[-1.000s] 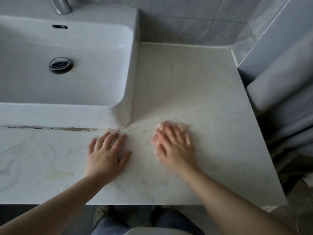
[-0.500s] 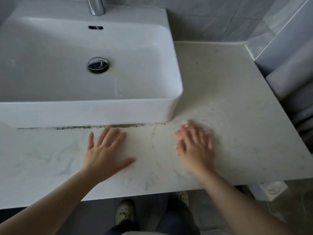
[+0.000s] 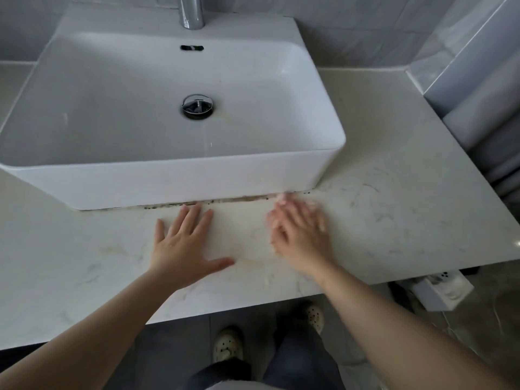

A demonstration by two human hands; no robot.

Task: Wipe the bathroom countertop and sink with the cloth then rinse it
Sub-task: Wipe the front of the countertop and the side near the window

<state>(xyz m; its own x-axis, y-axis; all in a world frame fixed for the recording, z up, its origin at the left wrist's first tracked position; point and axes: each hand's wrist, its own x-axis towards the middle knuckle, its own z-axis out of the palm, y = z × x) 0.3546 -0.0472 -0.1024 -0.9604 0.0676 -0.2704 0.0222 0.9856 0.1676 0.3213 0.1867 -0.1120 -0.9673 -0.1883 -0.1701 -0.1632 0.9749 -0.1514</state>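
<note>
A person's left hand [image 3: 185, 249] lies flat, fingers spread, on the marble countertop [image 3: 394, 220] just in front of the white sink [image 3: 168, 187], holding nothing. To its right, the blurred right hand [image 3: 301, 237] presses outstretched fingers on a pale cloth [image 3: 282, 197], which peeks out beside the sink's near right corner

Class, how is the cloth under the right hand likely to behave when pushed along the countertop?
Probably floppy: the cloth lies flattened, almost hidden beneath the right hand. It likely slides easily, since the countertop looks smooth and polished. It seems light and thin: only a pale edge peeks out.
</note>
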